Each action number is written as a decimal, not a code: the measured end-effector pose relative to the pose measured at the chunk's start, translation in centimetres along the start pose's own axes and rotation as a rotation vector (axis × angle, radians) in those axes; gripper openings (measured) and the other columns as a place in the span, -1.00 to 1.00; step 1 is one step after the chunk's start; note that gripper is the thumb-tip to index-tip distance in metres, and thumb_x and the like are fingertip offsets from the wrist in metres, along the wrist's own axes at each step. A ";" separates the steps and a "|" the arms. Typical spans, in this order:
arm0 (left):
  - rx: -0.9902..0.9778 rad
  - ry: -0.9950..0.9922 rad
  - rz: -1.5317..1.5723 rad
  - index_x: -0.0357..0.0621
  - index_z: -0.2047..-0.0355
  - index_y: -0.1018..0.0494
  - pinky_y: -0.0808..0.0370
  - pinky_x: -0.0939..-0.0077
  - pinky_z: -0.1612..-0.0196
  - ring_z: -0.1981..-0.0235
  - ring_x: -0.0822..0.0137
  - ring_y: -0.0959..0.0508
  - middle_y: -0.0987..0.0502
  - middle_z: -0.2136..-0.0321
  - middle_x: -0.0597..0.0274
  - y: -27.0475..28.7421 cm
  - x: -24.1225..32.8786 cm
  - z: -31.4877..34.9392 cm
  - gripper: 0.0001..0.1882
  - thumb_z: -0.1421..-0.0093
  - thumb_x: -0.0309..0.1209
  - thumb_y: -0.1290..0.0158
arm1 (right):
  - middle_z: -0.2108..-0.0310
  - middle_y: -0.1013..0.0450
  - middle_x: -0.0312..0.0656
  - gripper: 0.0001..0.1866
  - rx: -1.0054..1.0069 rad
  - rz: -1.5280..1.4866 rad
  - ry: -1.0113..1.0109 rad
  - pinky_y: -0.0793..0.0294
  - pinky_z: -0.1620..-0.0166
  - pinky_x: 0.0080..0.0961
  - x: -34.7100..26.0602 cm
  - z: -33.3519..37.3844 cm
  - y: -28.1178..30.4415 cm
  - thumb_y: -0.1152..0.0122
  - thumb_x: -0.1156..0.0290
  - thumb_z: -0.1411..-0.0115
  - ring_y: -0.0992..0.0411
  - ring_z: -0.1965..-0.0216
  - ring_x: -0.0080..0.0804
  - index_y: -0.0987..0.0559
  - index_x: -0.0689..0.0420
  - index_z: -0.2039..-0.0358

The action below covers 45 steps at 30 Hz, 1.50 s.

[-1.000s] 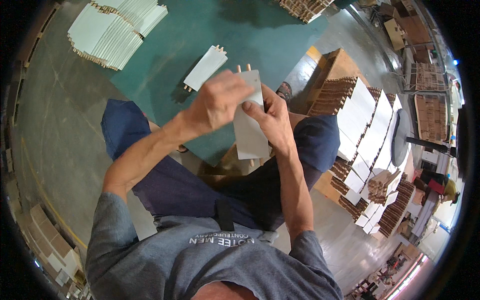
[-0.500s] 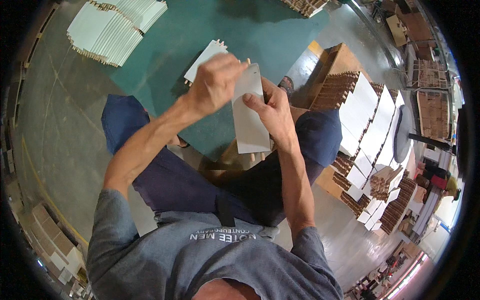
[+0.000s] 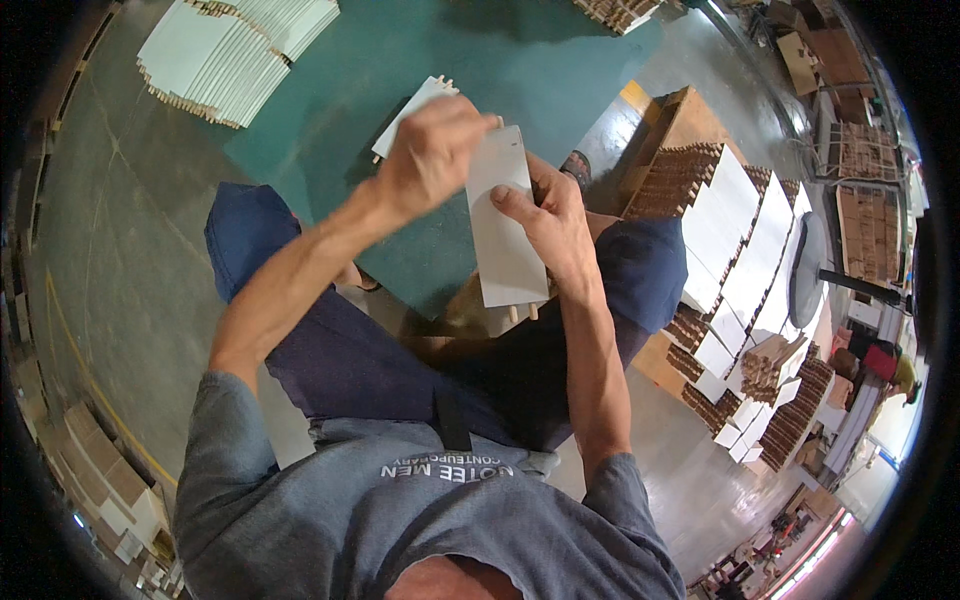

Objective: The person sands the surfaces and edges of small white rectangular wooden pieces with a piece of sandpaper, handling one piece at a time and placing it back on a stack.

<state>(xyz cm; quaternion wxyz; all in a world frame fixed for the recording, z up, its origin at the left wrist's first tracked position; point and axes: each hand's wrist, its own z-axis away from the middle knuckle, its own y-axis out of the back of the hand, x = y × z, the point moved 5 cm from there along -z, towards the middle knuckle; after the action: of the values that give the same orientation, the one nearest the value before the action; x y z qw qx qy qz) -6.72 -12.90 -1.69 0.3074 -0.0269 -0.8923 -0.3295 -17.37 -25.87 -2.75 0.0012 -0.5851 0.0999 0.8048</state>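
A white wooden panel [image 3: 510,262] stands lengthwise over my lap, gripped along its right edge by my right hand [image 3: 553,215], thumb on its face. Two short wooden dowels [image 3: 523,312] stick out of its lower end, and a dowel tip [image 3: 498,121] shows at the upper end. My left hand [image 3: 435,150] is curled closed beside that upper end, slightly blurred; what its fingers pinch is hidden. Behind it, partly covered, another white panel with dowels [image 3: 403,118] lies over the green floor.
Stacked white panels [image 3: 215,60] stand at the far left on the green floor [image 3: 330,110]. To my right, tall stacks of white panels [image 3: 720,230] rest on a wooden pallet [image 3: 690,105]. A round dark disc on a post [image 3: 805,268] is beside them. A person [image 3: 880,365] is at the far right.
The panel and my right hand have shifted slightly to the right. My left hand has moved slightly up and stays closed by the panel's upper end.
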 end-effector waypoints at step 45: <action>-0.612 0.074 -0.093 -0.24 0.47 -0.46 -0.52 0.20 0.28 0.33 0.05 -0.50 -0.45 0.41 0.07 -10.8 -9.7 19.7 -0.96 -0.02 -0.55 -0.04 | 0.43 -0.53 -0.04 -0.77 -0.105 -0.482 -0.749 -0.41 0.55 -0.34 22.0 -2.5 -9.9 -0.11 0.47 -0.20 -0.53 0.49 -0.25 -0.54 0.38 0.23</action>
<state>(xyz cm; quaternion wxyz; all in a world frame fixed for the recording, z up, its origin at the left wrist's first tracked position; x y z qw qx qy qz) -12.02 -7.89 -25.09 0.3019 -0.0651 -0.7402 -0.5973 -20.76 -19.13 -25.75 0.1951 -0.2590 -0.0874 0.9419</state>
